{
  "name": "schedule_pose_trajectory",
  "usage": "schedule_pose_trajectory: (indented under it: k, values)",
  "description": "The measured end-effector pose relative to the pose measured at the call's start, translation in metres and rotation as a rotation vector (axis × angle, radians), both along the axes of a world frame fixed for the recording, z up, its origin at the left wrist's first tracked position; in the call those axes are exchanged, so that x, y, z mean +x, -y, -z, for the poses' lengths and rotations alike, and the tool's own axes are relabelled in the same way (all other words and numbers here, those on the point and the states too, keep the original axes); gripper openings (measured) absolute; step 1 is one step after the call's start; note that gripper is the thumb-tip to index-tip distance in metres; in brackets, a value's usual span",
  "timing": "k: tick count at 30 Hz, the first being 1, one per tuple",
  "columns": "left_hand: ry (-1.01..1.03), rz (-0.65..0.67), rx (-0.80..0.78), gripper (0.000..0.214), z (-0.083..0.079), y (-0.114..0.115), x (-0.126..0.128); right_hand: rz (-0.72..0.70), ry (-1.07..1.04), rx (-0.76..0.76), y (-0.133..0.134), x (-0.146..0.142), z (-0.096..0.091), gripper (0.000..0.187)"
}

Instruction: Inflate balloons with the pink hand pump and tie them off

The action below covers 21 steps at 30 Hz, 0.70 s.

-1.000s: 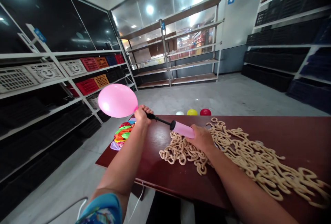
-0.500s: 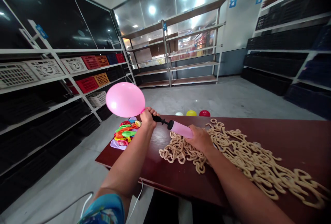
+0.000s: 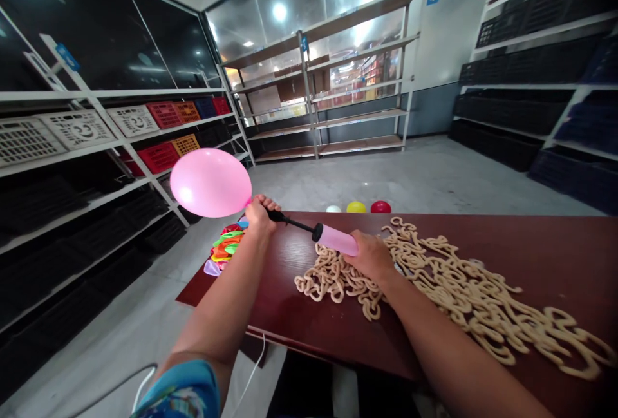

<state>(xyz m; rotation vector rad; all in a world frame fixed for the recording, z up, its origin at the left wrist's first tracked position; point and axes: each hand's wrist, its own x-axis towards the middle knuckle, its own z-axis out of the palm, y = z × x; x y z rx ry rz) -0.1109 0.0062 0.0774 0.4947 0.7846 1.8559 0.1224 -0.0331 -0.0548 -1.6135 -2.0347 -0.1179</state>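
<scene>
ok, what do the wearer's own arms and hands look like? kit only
Left arm: short blue sleeve with a multicoloured print, forearm bare. Left hand and right hand both ungloved, wrists without visible watch or band. Right sleeve, if any, is out of frame.

Looks down on a glossy reddish-brown table [image 3: 277,257]. Bears multicoloured uninflated balloons [image 3: 226,242], heaped near the left end. Carries, from the middle towards the right end, a sprawling, overlapping tangle of curled beige rope-like pieces [image 3: 449,283].
</scene>
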Motion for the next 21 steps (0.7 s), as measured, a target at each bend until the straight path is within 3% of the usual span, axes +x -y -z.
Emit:
schedule_pose_trajectory:
  k: [5, 9, 14, 21]
  values:
    - [0.053, 0.089, 0.008, 0.017, 0.032, 0.001, 0.039, -0.007, 0.006, 0.024, 0.001, 0.0, 0.0, 0.028]
    - [0.07, 0.11, 0.021, 0.017, 0.043, 0.002, 0.054, -0.012, 0.009, 0.033, 0.002, -0.001, 0.0, 0.026]
    - [0.052, 0.073, -0.044, 0.018, 0.028, 0.004, 0.037, -0.029, 0.003, 0.042, 0.003, -0.001, -0.003, 0.03]
    - [0.027, -0.024, 0.002, 0.018, -0.012, 0.003, -0.03, -0.038, 0.031, 0.056, 0.002, 0.002, -0.007, 0.028]
